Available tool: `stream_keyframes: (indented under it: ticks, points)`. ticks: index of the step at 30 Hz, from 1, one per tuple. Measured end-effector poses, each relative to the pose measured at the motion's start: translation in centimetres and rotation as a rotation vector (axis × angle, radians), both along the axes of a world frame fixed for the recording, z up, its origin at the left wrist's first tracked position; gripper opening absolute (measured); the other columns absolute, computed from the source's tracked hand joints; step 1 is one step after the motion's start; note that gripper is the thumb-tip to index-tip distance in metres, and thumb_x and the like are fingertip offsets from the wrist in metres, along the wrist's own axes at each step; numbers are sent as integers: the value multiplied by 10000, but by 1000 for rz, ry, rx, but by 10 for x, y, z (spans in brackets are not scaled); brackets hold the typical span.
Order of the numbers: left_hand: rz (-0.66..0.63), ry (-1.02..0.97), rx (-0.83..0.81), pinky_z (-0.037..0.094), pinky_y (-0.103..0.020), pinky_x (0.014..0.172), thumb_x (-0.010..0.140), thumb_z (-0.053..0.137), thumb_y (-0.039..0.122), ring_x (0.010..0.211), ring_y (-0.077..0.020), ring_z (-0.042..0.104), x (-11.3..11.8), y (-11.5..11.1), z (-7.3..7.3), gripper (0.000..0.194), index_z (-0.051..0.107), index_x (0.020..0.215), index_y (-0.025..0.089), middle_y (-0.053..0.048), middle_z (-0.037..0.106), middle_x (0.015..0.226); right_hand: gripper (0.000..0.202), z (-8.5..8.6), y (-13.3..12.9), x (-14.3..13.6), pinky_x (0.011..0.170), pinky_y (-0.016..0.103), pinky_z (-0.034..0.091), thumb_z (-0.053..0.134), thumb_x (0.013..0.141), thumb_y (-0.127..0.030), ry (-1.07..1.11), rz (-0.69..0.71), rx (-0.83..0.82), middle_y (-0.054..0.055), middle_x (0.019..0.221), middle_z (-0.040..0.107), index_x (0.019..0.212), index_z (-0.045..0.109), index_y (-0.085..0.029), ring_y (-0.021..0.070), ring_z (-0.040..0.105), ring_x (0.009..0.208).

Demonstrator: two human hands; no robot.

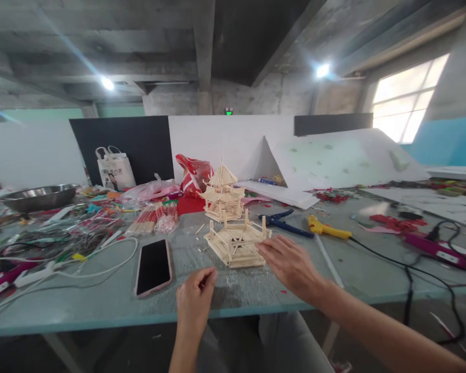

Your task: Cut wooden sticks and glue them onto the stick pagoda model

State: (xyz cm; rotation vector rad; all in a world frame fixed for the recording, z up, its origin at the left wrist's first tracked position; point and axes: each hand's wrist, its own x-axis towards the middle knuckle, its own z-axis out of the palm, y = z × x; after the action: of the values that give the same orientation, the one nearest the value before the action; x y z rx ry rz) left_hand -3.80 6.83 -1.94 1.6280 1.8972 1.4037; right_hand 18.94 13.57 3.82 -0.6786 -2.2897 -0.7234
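A hexagonal base of pale wooden sticks (236,246) with short upright posts lies on the table in front of me. My right hand (289,261) is at its right edge. The fingers are stretched out side by side, their tips at the stick rim, and the thumb is hidden. Left of the base's near side, my left hand (196,292) is curled closed above the table edge. Whatever its fingers may hold does not show. Just behind the base stands a small stick pagoda (222,194) with tiered roofs. Small stick pieces (201,228) lie to the left.
A phone (154,268) lies at left, near a white cable (134,254) and bundled sticks (143,220). Blue pliers-like cutters (285,223) and a yellow glue gun (328,228) with black cord are at right. A purple power strip (442,251) and metal bowl (41,197) sit farther out.
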Motion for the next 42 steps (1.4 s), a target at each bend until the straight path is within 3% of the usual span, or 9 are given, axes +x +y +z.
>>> stream_keyframes:
  ticks: [5,8,10,13,16,22,29,42]
  points:
    - [24,152,136,491,-227,651,831,503,332,717,-152,664,4,2,-1,231,695,881,215,-17,729,830,216,16,7,2,760,305,488,454,886,-165,245,-7,23,78,881,664,969,653,-157,178,599,804]
    - [-29,373,428,483,-257,715,866,468,251,760,-156,642,24,13,14,224,671,935,186,-38,714,872,220,15,16,20,735,273,495,457,884,-177,463,-44,-109,74,881,673,969,658,-156,164,618,798]
    - [-97,591,527,455,-316,784,866,462,184,824,-181,616,42,24,30,220,649,982,185,-39,703,894,233,8,23,28,729,270,498,448,881,-173,489,-37,-224,75,899,681,971,662,-153,165,630,806]
    - [-197,901,437,412,-377,777,846,492,157,874,-223,577,61,41,54,200,629,989,189,-39,687,888,265,-7,35,28,772,300,492,425,880,-163,448,-6,-331,94,949,683,992,664,-146,188,632,863]
    - [-260,1048,353,376,-387,747,851,476,149,867,-230,558,67,53,65,169,631,907,186,-38,674,840,293,-17,44,21,787,323,484,411,881,-155,437,46,-373,99,976,680,1046,653,-161,199,623,888]
    - [-308,1115,322,332,-368,716,855,440,112,816,-216,547,62,64,65,213,635,831,191,-30,661,767,329,-19,48,11,784,312,464,395,910,-161,425,175,-407,74,976,672,1176,583,-204,180,595,884]
    - [-312,1127,318,325,-358,709,858,425,109,787,-211,546,63,65,69,241,642,786,185,-33,656,733,313,-22,48,11,777,310,467,392,920,-176,417,224,-408,86,928,672,1156,596,-189,182,595,877]
    - [-308,1136,302,320,-359,696,862,425,111,771,-219,552,64,63,71,263,651,752,189,-42,658,709,294,-19,46,11,766,285,474,406,906,-146,385,179,-437,84,904,672,1101,626,-143,164,606,840]
